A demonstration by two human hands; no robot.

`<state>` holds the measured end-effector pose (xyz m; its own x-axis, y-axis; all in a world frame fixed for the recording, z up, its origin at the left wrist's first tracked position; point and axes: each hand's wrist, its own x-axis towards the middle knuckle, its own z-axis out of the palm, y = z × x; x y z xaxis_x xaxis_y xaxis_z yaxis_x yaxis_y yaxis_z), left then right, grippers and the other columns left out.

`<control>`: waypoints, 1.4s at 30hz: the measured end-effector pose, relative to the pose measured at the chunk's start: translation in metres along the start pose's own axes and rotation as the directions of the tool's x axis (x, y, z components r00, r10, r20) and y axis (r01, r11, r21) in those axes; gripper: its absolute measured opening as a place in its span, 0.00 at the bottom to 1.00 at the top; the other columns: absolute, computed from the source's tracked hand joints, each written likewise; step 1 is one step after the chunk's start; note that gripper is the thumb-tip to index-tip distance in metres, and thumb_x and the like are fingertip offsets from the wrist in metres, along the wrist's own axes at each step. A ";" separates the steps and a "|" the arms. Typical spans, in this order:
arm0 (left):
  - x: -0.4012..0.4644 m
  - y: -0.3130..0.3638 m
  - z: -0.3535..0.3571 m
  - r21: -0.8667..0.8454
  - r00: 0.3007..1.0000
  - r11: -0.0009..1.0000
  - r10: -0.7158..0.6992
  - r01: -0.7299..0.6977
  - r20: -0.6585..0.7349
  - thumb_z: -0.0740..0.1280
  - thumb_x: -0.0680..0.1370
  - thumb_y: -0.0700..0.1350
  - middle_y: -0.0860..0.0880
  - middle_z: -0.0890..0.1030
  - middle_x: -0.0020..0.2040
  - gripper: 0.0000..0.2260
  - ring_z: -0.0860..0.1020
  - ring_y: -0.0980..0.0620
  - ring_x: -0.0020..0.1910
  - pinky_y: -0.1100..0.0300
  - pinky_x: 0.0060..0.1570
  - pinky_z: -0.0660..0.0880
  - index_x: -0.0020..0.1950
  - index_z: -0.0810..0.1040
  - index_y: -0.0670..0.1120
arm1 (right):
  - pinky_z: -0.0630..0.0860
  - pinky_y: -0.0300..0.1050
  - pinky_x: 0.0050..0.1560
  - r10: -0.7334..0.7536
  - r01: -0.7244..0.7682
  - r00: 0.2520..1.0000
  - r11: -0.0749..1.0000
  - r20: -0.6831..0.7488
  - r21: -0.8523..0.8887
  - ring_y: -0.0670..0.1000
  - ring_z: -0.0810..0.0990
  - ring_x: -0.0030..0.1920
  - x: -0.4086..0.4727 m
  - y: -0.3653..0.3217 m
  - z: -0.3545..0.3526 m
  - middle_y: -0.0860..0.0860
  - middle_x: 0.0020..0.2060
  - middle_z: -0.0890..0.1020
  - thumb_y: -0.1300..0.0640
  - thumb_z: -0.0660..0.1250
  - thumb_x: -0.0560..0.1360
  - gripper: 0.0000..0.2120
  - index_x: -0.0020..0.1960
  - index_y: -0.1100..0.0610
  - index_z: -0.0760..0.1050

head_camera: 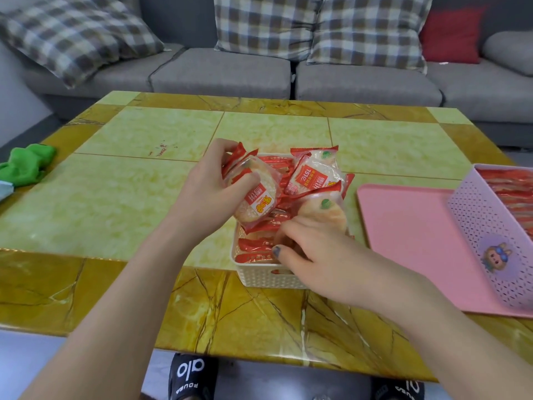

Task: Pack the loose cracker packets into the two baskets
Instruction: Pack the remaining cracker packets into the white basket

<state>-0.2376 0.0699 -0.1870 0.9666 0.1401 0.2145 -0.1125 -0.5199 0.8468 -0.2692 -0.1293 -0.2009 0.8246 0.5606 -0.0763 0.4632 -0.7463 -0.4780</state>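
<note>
A cream basket (265, 277) stands on the table in front of me, stuffed with red-and-clear cracker packets. My left hand (207, 192) grips a small bunch of packets (255, 197) above the basket's left side. My right hand (314, 255) reaches into the basket's near right part, its fingers curled around a packet (323, 210) standing on edge. Another packet (314, 174) sticks up at the far side. A pink basket (484, 241) filled with packets sits at the right on a pink tray (403, 241).
The table (129, 197) has a green-and-yellow tiled top. A green cloth (27, 164) lies at its left edge. A grey sofa (230, 73) with checked cushions runs behind the table. My two black slippers show below the near edge.
</note>
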 end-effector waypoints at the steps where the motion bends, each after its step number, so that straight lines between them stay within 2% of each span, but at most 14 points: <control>1: 0.000 0.000 0.001 0.004 1.000 1.000 0.006 -0.006 0.000 0.71 0.77 0.48 0.61 0.78 0.51 0.18 0.78 0.65 0.50 0.65 0.46 0.77 0.65 0.71 0.54 | 0.72 0.49 0.59 -0.009 0.009 1.000 0.999 -0.007 0.034 0.45 0.73 0.54 0.001 0.001 0.000 0.45 0.52 0.77 0.47 0.59 0.83 0.12 0.56 0.53 0.76; 4: 0.000 0.000 0.005 0.009 1.000 1.000 0.016 -0.016 0.007 0.71 0.77 0.48 0.61 0.79 0.51 0.18 0.78 0.66 0.50 0.65 0.46 0.75 0.65 0.71 0.54 | 0.71 0.41 0.58 -0.030 0.029 0.999 0.996 0.013 0.081 0.42 0.73 0.54 0.003 0.006 -0.002 0.43 0.53 0.78 0.52 0.60 0.83 0.10 0.60 0.52 0.77; 7: -0.001 0.000 0.008 0.033 0.999 0.999 0.029 -0.030 0.038 0.71 0.77 0.50 0.64 0.78 0.52 0.20 0.77 0.69 0.51 0.67 0.47 0.76 0.67 0.70 0.54 | 0.71 0.34 0.50 -0.054 0.052 0.998 0.994 0.019 0.100 0.37 0.75 0.48 -0.001 0.009 -0.009 0.39 0.46 0.79 0.56 0.63 0.82 0.10 0.60 0.50 0.79; 9: -0.001 -0.001 0.009 0.050 0.998 0.998 0.036 -0.039 0.056 0.71 0.78 0.50 0.65 0.76 0.52 0.20 0.77 0.71 0.50 0.69 0.46 0.76 0.67 0.70 0.55 | 0.79 0.42 0.47 0.003 0.021 0.995 0.968 -0.095 0.249 0.41 0.82 0.41 -0.005 0.012 -0.020 0.45 0.40 0.83 0.57 0.66 0.80 0.07 0.56 0.49 0.80; 11: 0.001 -0.002 0.009 0.058 0.998 0.998 0.023 -0.026 0.059 0.71 0.78 0.50 0.66 0.75 0.51 0.21 0.78 0.68 0.49 0.66 0.45 0.77 0.68 0.69 0.55 | 0.81 0.49 0.40 0.104 0.011 0.938 0.945 -0.332 0.328 0.45 0.83 0.34 -0.006 0.021 -0.030 0.48 0.38 0.84 0.59 0.68 0.78 0.07 0.52 0.48 0.78; 14: 0.001 -0.005 0.009 0.134 0.997 0.990 0.022 -0.033 0.080 0.70 0.79 0.52 0.62 0.75 0.51 0.24 0.77 0.65 0.49 0.63 0.45 0.77 0.72 0.66 0.53 | 0.71 0.37 0.38 0.167 -0.112 0.844 0.984 -0.509 0.138 0.43 0.76 0.38 -0.002 0.032 -0.033 0.44 0.53 0.76 0.57 0.70 0.76 0.18 0.63 0.46 0.72; 17: 0.003 -0.012 0.011 0.225 0.994 0.973 0.030 -0.053 0.107 0.68 0.79 0.55 0.55 0.73 0.57 0.28 0.77 0.55 0.54 0.55 0.53 0.75 0.76 0.61 0.52 | 0.69 0.40 0.44 0.216 -0.208 0.877 0.976 -0.430 0.067 0.45 0.74 0.45 0.003 0.033 -0.028 0.45 0.60 0.68 0.52 0.71 0.76 0.31 0.76 0.46 0.63; 20: 0.004 -0.018 0.013 0.256 0.992 0.965 0.013 -0.046 0.128 0.65 0.80 0.58 0.51 0.74 0.61 0.29 0.74 0.50 0.58 0.55 0.56 0.70 0.77 0.59 0.53 | 0.68 0.42 0.49 0.195 -0.187 0.898 0.981 -0.395 0.059 0.42 0.74 0.46 0.004 0.034 -0.032 0.43 0.59 0.72 0.54 0.71 0.76 0.29 0.75 0.47 0.68; 24: 0.006 -0.019 0.016 0.265 0.991 0.960 0.064 -0.094 0.117 0.65 0.80 0.58 0.49 0.71 0.73 0.30 0.70 0.49 0.70 0.53 0.64 0.70 0.79 0.58 0.54 | 0.66 0.35 0.44 0.195 -0.169 0.932 0.980 -0.306 0.108 0.42 0.74 0.45 -0.001 0.037 -0.043 0.41 0.52 0.77 0.56 0.74 0.73 0.18 0.63 0.48 0.79; 27: 0.005 -0.013 0.017 0.279 0.988 0.949 0.139 -0.150 0.060 0.65 0.80 0.58 0.50 0.66 0.76 0.31 0.66 0.52 0.73 0.58 0.64 0.66 0.79 0.58 0.54 | 0.68 0.35 0.42 0.181 -0.131 0.919 0.978 -0.350 0.161 0.41 0.76 0.45 -0.007 0.039 -0.052 0.43 0.48 0.79 0.57 0.75 0.73 0.11 0.54 0.47 0.81; 31: 0.001 0.002 0.020 0.349 0.912 0.842 0.370 -0.411 0.180 0.69 0.75 0.57 0.51 0.68 0.73 0.30 0.65 0.52 0.73 0.53 0.69 0.67 0.76 0.67 0.52 | 0.72 0.38 0.44 0.109 -0.073 0.930 0.991 -0.352 0.114 0.43 0.77 0.46 -0.005 0.031 -0.042 0.42 0.46 0.78 0.62 0.74 0.71 0.11 0.47 0.48 0.78; 36: -0.002 -0.006 0.031 0.518 0.864 0.704 0.300 -0.486 0.404 0.69 0.69 0.64 0.53 0.70 0.73 0.34 0.66 0.49 0.73 0.46 0.74 0.61 0.73 0.71 0.56 | 0.73 0.46 0.47 0.008 -0.033 0.940 0.997 -0.341 -0.066 0.48 0.75 0.49 -0.009 0.024 -0.034 0.43 0.48 0.74 0.65 0.69 0.73 0.13 0.52 0.50 0.75; 40: 0.001 -0.008 0.030 0.544 0.864 0.682 0.293 -0.489 0.410 0.71 0.68 0.64 0.54 0.72 0.71 0.32 0.66 0.49 0.72 0.51 0.74 0.59 0.70 0.73 0.56 | 0.66 0.46 0.44 0.008 -0.122 0.955 0.923 -0.297 -0.366 0.54 0.74 0.55 -0.008 0.022 -0.025 0.47 0.50 0.75 0.65 0.68 0.74 0.20 0.63 0.51 0.75; 42: -0.001 -0.007 0.033 0.569 0.874 0.671 0.284 -0.474 0.394 0.71 0.67 0.66 0.54 0.72 0.69 0.31 0.67 0.49 0.71 0.51 0.73 0.60 0.67 0.74 0.56 | 0.67 0.46 0.45 0.072 -0.182 0.960 0.894 -0.270 -0.409 0.54 0.73 0.56 -0.005 0.024 -0.022 0.48 0.52 0.76 0.63 0.68 0.74 0.16 0.61 0.52 0.76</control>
<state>-0.2305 0.0460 -0.2092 0.9038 -0.3569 0.2362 -0.4031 -0.8952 0.1897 -0.2551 -0.1579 -0.1925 0.9128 0.3877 0.1288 0.3969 -0.9162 -0.0555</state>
